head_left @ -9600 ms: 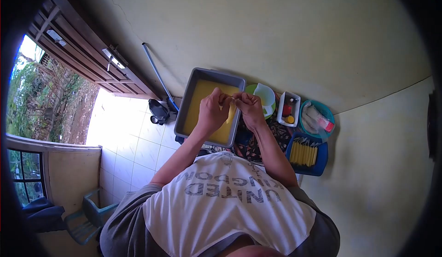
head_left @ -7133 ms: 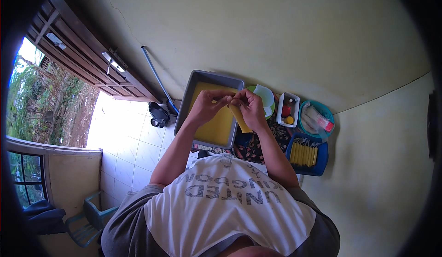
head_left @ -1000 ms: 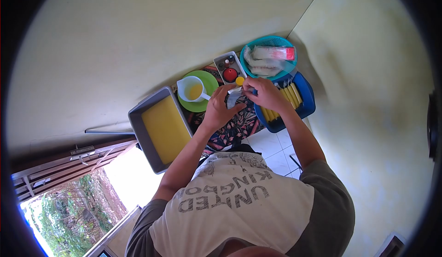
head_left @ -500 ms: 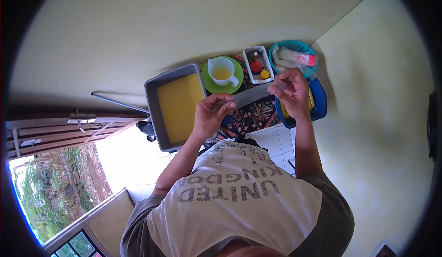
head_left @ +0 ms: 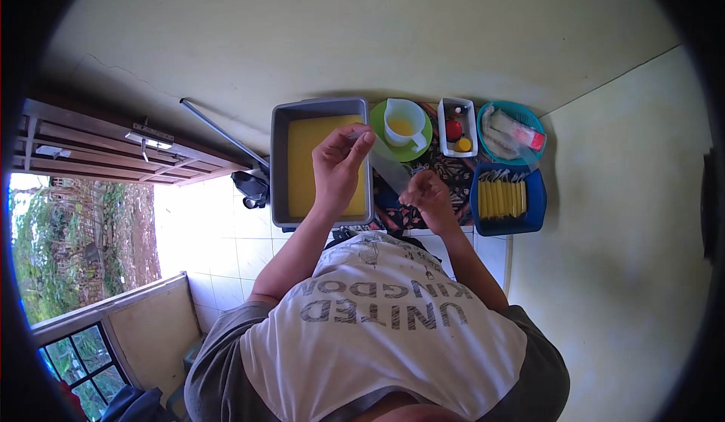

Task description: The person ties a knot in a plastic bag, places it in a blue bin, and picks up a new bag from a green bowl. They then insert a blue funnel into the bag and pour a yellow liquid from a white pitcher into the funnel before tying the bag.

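My left hand (head_left: 341, 166) is raised over the right part of a grey tub (head_left: 279, 166) of yellow liquid (head_left: 304, 146). Its thumb and fingers pinch the upper end of a long, clear plastic sleeve (head_left: 390, 171). Lower and to the right, my right hand (head_left: 429, 200) has its fingers closed at the other end of the sleeve. The sleeve slopes down between them and looks flat, with nothing visible inside. Just behind it, a white measuring jug (head_left: 402, 117) with some yellow liquid stands on a green plate (head_left: 425, 136).
A white box (head_left: 444, 112) holds small bottles with red and yellow caps. Right of it, a teal basket (head_left: 540, 131) contains plastic packets. In front, a blue basin (head_left: 535, 214) holds several filled yellow tubes (head_left: 502, 197). A dark floral cloth (head_left: 453, 176) lies beneath. Walls stand behind and right.
My right hand has come down and inward from beside the teal basket. My left hand now sits higher, over the tub. The sleeve has swung from nearly level to a downward slope. The view has shifted.
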A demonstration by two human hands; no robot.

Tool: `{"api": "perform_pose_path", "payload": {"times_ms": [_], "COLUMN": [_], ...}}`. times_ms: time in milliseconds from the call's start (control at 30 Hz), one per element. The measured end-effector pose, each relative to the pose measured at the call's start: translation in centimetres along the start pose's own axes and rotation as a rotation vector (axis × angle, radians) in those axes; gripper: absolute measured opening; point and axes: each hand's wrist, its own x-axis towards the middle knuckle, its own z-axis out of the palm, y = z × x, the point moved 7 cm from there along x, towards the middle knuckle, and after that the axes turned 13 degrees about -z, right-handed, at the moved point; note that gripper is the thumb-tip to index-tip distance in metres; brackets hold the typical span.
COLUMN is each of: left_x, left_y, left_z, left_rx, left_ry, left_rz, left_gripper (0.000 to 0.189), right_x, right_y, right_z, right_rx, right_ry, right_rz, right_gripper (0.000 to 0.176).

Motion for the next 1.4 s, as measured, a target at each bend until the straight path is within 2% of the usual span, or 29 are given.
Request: {"api": "perform_pose_path", "payload": {"times_ms": [133, 233, 267, 333, 367, 433, 467, 500, 567, 600, 633, 700, 733, 833, 867, 933, 967, 1033, 1167, 1267, 1333, 1400], "left_x": [-0.2, -0.2, -0.1, -0.7, -0.8, -1.2, -1.3, -1.5, -1.7, -1.7, -1.7, -1.9, -2.0, -2.2, -2.3, -2.7, -2.7, -2.8, -3.1, -3.1, -3.0, -2.9], "left_y": [0.2, 0.2, 0.1, 1.0, 0.6, 0.5, 0.1, -0.3, -1.2, -2.1, -2.5, -2.3, -2.3, -2.1, -1.9, -1.2, -1.1, -1.2, -0.7, -0.5, -0.4, -0.2], "left_z": [-0.1, -1.0, -1.1, -2.1, -2.3, -2.3, -2.5, -2.5, -2.9, -3.3, -3.7, -4.1, -4.2, -4.7, -4.9, -4.9, -5.0, -5.3, -5.5, -5.7, -5.9, -5.9], "left_rx": [-0.033, 0.017, 0.01, 0.431, 0.43, 0.555, 0.556, 0.604, 0.65, 0.624, 0.598, 0.633, 0.666, 0.651, 0.653, 0.647, 0.648, 0.653, 0.646, 0.655, 0.681, 0.686], "left_ry": [-0.025, 0.061, 0.056, 0.239, 0.235, 0.234, 0.235, 0.222, 0.216, 0.208, 0.204, 0.233, 0.244, 0.262, 0.276, 0.277, 0.289, 0.296, 0.289, 0.294, 0.303, 0.307], "left_rz": [0.013, 0.071, 0.055, 0.146, 0.132, 0.25, 0.241, 0.238, 0.235, 0.189, 0.143, 0.128, 0.114, 0.11, 0.112, 0.205, 0.207, 0.195, 0.233, 0.244, 0.253, 0.246], "left_gripper": [0.015, 0.013, 0.013, 0.009, 0.009, 0.008, 0.008, 0.008, 0.009, 0.01, 0.011, 0.011, 0.011, 0.011, 0.011, 0.011, 0.011, 0.011, 0.012, 0.011, 0.011, 0.011], "right_x": [-0.3, 0.4, 0.6, 0.6, 0.4, -0.4, -0.7, -1.1, -1.4, -1.9, -2.3, -3.1, -3.3, -3.2, -3.1, -3.0, -2.7, -3.5, -3.2, -3.3, -3.3, -3.3], "right_y": [2.5, 2.6, 3.1, 5.0, 6.2, 8.1, 8.7, 9.3, 9.6, 11.3, 12.5, 14.5, 15.8, 17.2, 18.3, 19.5, 20.0, 22.1, 20.3, 16.7, 14.0, 9.7], "right_z": [2.3, 2.9, 2.0, -1.9, -2.9, -6.0, -6.4, -6.4, -6.1, -7.0, -7.1, -7.3, -7.6, -7.4, -7.5, -8.8, -9.2, -10.2, -9.3, -7.3, -5.4, -3.3], "right_rx": [-0.014, -0.029, -0.036, -0.248, -0.25, -0.779, -0.908, -0.907, -1.244, -1.219, -1.216, -1.367, -1.344, -1.231, -1.229, -1.358, -1.357, -1.18, -1.237, -1.151, -1.133, -1.051], "right_ry": [-0.118, -0.192, -0.179, 0.013, 0.021, 0.107, 0.069, 0.067, 0.021, 0.045, 0.033, 0.008, -0.014, -0.018, -0.031, 0.125, 0.113, 0.084, 0.079, 0.039, -0.135, -0.201], "right_rz": [0.1, 0.057, 0.067, 0.056, 0.066, 0.132, 0.124, 0.131, 0.044, 0.153, 0.152, 0.254, 0.378, 0.442, 0.437, 0.338, 0.333, 0.688, 0.579, 0.473, 0.272, 0.221], "right_gripper": [0.026, 0.022, 0.022, 0.023, 0.023, 0.037, 0.048, 0.048, 0.056, 0.068, 0.068, 0.08, 0.089, 0.087, 0.087, 0.088, 0.088, 0.078, 0.077, 0.078, 0.083, 0.084]}}
